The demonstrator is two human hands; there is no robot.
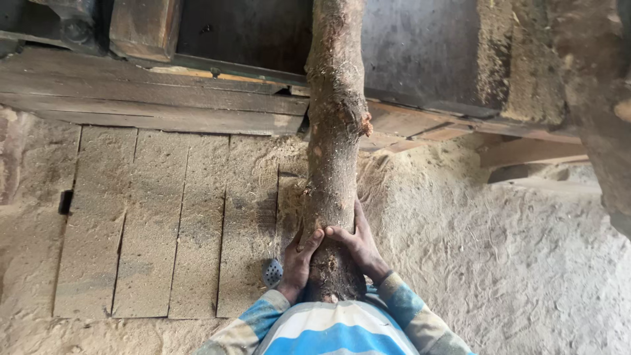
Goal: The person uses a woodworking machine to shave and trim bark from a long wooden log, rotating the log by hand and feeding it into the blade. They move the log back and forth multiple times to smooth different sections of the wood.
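A long rough log (334,125) with reddish-brown bark runs from my chest straight away to the top of the view. My left hand (299,260) grips its near end from the left side. My right hand (358,243) wraps over the log from the right, fingers lying across the top and meeting the left hand's fingers. Both sleeves are striped blue, white and tan. The log's near end is pressed against my body and partly hidden by my shirt.
Sawdust-covered wooden planks (151,223) lie to the left under the log. A heap of sawdust (499,250) spreads to the right. Dark timber beams (151,98) cross behind, with a sawdust-caked machine housing (526,59) at upper right. A small grey perforated object (272,271) lies by my left wrist.
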